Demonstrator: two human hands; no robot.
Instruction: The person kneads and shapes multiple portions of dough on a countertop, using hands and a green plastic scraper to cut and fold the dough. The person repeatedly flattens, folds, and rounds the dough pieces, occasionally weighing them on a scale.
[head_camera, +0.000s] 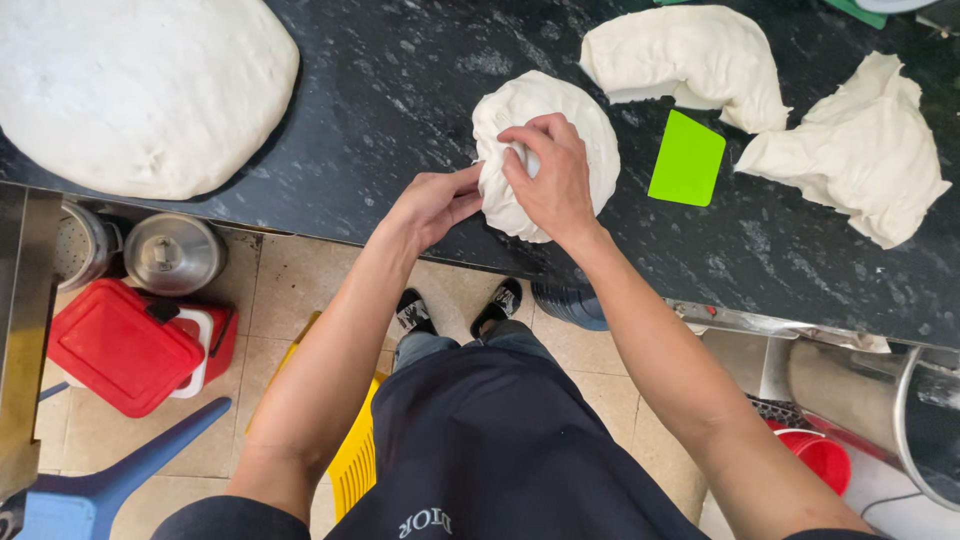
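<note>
Both hands grip the dough ball (560, 125): right hand (548, 175) pinching its top, left hand (435, 200) seemingly cupping its hidden side; I see a green scraper (687, 158) beside it.

Dough (560, 125) soft, matt, floured; counter (400, 90) glossy speckled black stone; scraper (687, 158) smooth green plastic; pot lid (172, 252) shiny metal; cooler (125, 345) red plastic.

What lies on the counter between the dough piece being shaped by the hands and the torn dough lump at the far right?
In the head view, a flat green scraper lies on the dark counter between the dough piece and the torn dough lump.
</note>
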